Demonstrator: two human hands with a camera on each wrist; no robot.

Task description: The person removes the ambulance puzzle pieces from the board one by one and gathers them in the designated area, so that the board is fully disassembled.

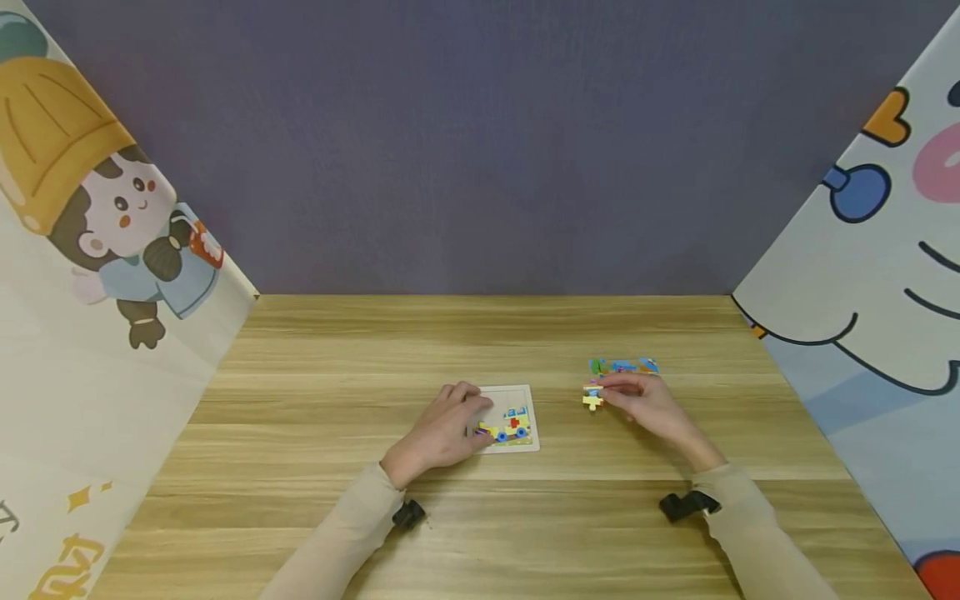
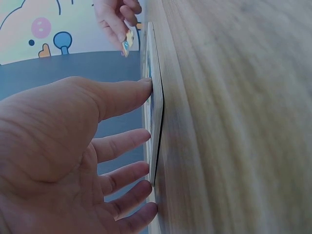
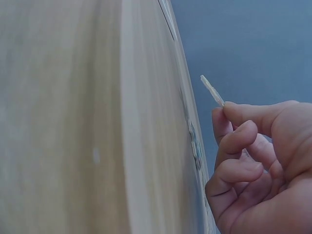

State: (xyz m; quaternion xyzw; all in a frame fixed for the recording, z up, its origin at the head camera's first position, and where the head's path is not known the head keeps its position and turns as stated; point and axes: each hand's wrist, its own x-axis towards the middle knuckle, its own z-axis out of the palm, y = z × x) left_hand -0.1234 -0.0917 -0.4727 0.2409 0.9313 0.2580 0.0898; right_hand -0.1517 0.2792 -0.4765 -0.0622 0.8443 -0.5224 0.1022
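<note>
My left hand (image 1: pixel 451 427) rests on the left side of a square puzzle board (image 1: pixel 534 417), its fingers spread and fairly straight. Thumb and fingertips touch the board's edge in the left wrist view. Part of the board is filled with a yellow vehicle picture on blue wheels (image 1: pixel 521 432); its upper part shows pale bare wood. To the right of the board, my right hand (image 1: pixel 647 407) pinches a jigsaw piece (image 1: pixel 592 402) with yellow and blue on it, between thumb and index finger. In the right wrist view that thin piece (image 3: pixel 212 91) is held off the table, edge-on.
Several loose colourful puzzle pieces (image 1: pixel 622 366) lie on the wooden table (image 1: pixel 375 350) just beyond my right hand. A dark panel (image 1: pixel 480 150) stands along the table's far edge, and cartoon-printed panels (image 1: pixel 825 275) flank both sides.
</note>
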